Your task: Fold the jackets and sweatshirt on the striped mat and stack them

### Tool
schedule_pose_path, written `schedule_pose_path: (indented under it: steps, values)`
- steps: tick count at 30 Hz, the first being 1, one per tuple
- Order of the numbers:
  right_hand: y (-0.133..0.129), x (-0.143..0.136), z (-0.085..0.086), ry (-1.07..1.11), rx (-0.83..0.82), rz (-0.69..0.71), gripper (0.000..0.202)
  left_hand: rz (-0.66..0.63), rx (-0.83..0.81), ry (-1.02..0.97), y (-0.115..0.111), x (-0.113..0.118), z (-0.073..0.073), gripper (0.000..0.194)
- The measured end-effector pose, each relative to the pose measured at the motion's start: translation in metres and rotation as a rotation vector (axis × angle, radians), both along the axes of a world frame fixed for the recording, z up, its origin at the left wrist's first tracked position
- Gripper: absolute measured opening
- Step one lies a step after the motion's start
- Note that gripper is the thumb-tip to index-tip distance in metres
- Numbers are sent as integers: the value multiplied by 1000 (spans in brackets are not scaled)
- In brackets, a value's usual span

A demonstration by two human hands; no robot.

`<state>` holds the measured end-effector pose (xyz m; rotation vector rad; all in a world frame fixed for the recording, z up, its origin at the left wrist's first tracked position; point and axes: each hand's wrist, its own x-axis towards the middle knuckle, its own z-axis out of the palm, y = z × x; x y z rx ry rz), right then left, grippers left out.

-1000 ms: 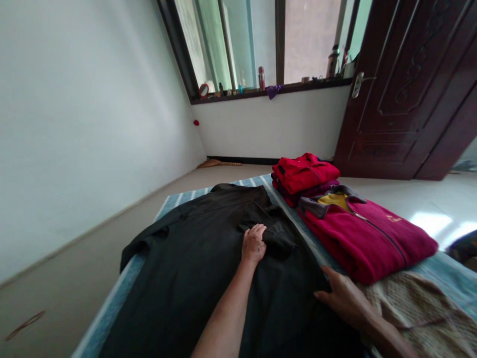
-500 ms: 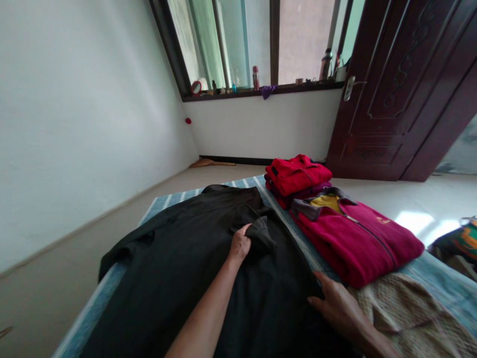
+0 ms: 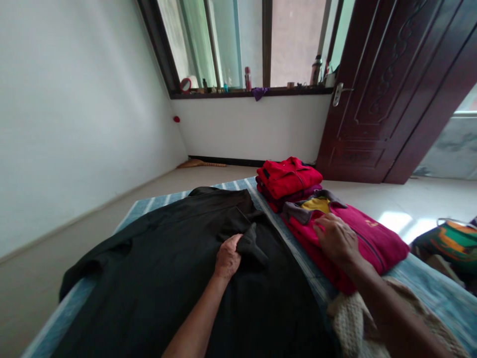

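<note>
Lying flat on a blue striped surface [image 3: 149,206], one black garment [image 3: 156,268] faces a white wall [image 3: 242,124] with one window [image 3: 238,44] and one dark red door [image 3: 383,99]. To its right: one magenta jacket [image 3: 382,237], one red-topped stack of clothes [image 3: 288,178], one beige knit [image 3: 350,318]. The garment's long axis runs away from the wearer, shoulders windowward. Left hand [image 3: 228,256] grips its folded sleeve [image 3: 251,248]; right hand [image 3: 337,238], half-curled over the jacket, holds nothing visible; contact cannot be determined.

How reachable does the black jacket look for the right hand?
Probably yes: the right hand is over or on the magenta jacket, beside the black jacket, and nothing visible blocks the way.
</note>
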<state>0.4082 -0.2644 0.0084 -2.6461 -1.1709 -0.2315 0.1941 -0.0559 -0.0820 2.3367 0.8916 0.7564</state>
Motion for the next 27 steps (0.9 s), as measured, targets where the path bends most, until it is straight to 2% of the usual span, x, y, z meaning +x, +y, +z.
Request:
schedule_pose_path:
  steps: [3, 7, 17, 27]
  values:
    - [22, 30, -3, 31, -88, -7, 25, 3, 19, 12, 1, 0, 2, 46]
    - [32, 46, -17, 40, -131, -19, 24, -2, 35, 20, 0, -1, 3, 46]
    - [30, 40, -34, -29, -143, -18, 25, -28, 61, 13, -2, -1, 6, 47]
    - [38, 40, -38, -44, -126, -53, 32, -33, 71, -10, -1, -1, 2, 44]
